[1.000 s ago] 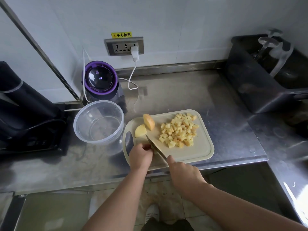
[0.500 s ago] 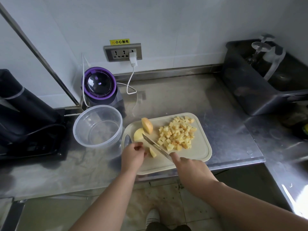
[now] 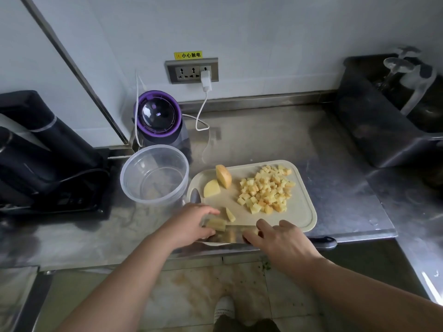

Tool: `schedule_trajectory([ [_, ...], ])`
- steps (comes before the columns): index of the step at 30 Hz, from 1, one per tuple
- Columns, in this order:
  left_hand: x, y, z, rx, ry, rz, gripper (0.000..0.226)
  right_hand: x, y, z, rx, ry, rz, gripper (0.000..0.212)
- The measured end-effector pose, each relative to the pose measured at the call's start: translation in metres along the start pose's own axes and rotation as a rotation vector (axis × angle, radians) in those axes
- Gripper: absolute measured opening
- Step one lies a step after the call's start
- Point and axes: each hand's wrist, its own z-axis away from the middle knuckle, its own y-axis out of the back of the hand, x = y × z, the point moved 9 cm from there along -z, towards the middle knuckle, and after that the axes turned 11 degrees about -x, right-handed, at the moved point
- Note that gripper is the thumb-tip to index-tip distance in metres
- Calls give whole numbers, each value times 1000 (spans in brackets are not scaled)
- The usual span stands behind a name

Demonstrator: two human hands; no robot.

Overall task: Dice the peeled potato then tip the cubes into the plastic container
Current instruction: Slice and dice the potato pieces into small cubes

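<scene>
head view: potato strips (image 3: 217, 223) lie across a flat knife blade (image 3: 227, 233) at the 6 o'clock edge of the cutting board (image 3: 300, 212), with one loose wedge (image 3: 230, 214) just beside them. the left hand (image 3: 191, 222) cups the strips, fingers curled against them and the blade's tip end. the right hand (image 3: 280, 238) rests on the blade's other end, fingers spread flat and not wrapped around anything; the dark knife handle (image 3: 323, 242) pokes out past it at 3 o'clock, over the table's edge. a heap of diced cubes (image 3: 266, 189) sits at the board's middle, and two uncut potato chunks (image 3: 219, 182) at its 10 o'clock corner. the clear plastic container (image 3: 154, 176) stands just beside the board at 9 o'clock on the steel table (image 3: 335, 168), upright, no cubes inside. behind it is a purple-rimmed appliance (image 3: 158, 118).
</scene>
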Motion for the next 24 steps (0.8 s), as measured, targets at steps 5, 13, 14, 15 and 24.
schedule_trajectory([
  [5,-3,-10,-13,-40,-7,-122,51,-6,-11,-8,-144,66,39,72],
  [13,-3,-17,-18,11,-25,-192,47,8,10,8,-123,113,48,57],
  [14,-2,-19,-17,14,-27,-195,47,15,9,13,-129,102,46,58],
  [15,-1,-20,-16,18,-33,-195,47,22,10,19,-133,88,39,60],
  [24,30,-1,-33,137,-105,-315,44,75,-4,40,-33,-228,-346,57],
])
